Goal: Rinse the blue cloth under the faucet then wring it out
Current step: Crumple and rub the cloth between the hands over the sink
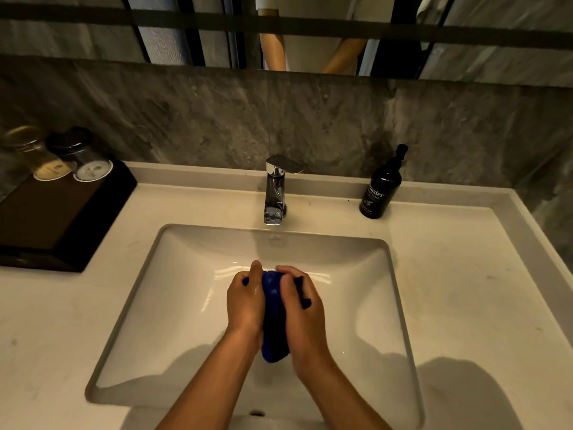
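Observation:
The blue cloth (274,318) is bunched into a thick roll, held over the middle of the white sink basin (173,305). My left hand (245,302) grips its left side and my right hand (302,311) grips its right side, fingers curled round it. The cloth's lower end hangs out below my wrists. A chrome faucet (274,193) stands behind the basin, farther from me than the cloth, and I see no water stream from its spout.
A black hand-wash pump bottle (383,187) stands on the counter right of the faucet. At the left, a dark tray (59,212) carries two upturned glasses (74,159). Stone wall and a mirror rise behind the pale countertop (465,274).

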